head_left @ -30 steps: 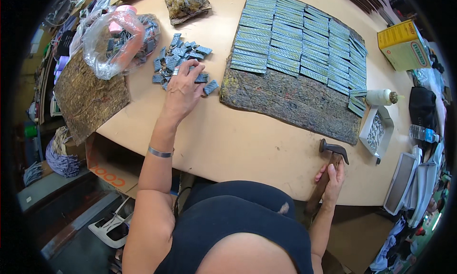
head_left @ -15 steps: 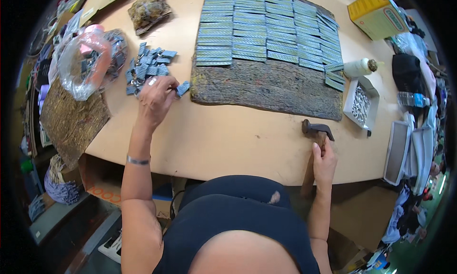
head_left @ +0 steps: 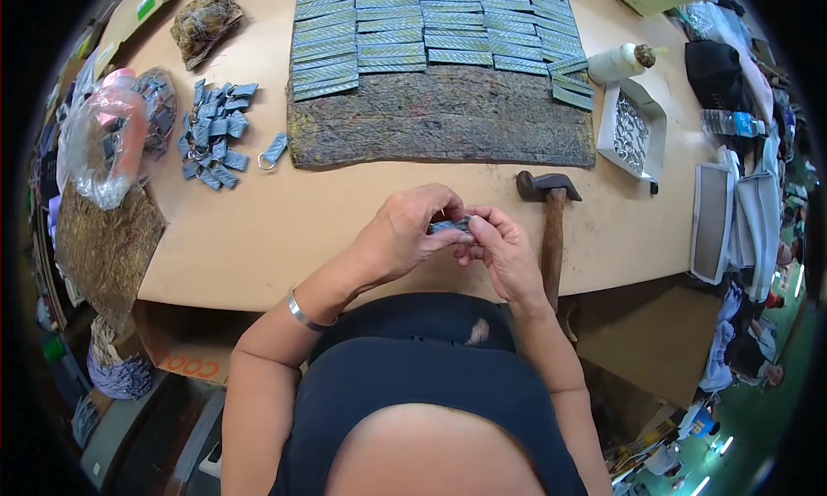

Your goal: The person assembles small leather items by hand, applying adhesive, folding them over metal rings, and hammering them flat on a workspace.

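Observation:
In front of me both hands meet at a small blue denim-like strip (head_left: 450, 226). My left hand (head_left: 405, 229) pinches it from one side, and the fingers of my right hand (head_left: 506, 255) close on its other end. Much of the strip is hidden by the fingers. Just right of my right hand lies a hammer (head_left: 552, 229), head away from me, its wooden handle reaching the table's near edge. To the left is a pile of folded blue strips with metal rings (head_left: 215, 134); a single ringed strip (head_left: 274, 150) lies beside it.
A dark fibrous mat (head_left: 439, 121) carries rows of blue patterned strips (head_left: 388, 31). Right of it stand a white box of small metal pieces (head_left: 636, 130) and a white bottle (head_left: 616, 63). At left are a plastic-wrapped bundle (head_left: 112, 139) and a brown mat piece (head_left: 108, 246).
My left hand has come from the pile to the middle with a strip. My right hand has let go of the hammer and joined it. The view has shifted.

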Motion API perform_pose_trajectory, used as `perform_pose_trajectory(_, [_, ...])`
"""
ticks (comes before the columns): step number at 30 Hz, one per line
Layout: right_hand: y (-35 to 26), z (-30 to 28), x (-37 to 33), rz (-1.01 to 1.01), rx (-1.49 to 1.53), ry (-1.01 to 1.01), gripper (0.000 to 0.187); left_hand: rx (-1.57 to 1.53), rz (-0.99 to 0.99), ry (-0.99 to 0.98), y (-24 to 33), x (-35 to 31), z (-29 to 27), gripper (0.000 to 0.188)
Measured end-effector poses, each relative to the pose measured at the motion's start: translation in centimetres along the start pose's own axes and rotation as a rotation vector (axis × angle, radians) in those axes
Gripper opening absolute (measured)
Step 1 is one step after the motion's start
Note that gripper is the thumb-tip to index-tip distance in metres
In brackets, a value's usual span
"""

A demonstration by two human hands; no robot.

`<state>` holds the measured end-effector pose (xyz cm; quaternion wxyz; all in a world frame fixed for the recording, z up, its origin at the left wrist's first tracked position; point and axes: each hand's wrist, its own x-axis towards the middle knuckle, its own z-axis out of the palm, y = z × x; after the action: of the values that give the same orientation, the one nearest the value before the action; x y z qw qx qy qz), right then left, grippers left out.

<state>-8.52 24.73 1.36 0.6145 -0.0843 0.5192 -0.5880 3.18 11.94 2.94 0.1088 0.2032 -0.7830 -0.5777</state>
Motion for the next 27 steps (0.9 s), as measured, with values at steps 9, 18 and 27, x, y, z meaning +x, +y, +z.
perform_pose_trajectory(9, [0.4,-0.4,0.5,0.041,0.210,-0.028,0.021,-0.302,-0.266,-0.051,-0.7,-0.7,-0.6,0.020])
perform_pose_trajectory(18, [0.7,-0.7,0.6,0.082,0.029,-0.043,0.018,-0.286,-0.270,-0.089,-1.1,-0.7,-0.9,0.023])
perform_pose_trajectory(27, [0.8,0.5,0.2,-0.083,-0.243,0.092,0.016,-0.428,-0.290,-0.075,-1.5,-0.9,-0.3,0.023])
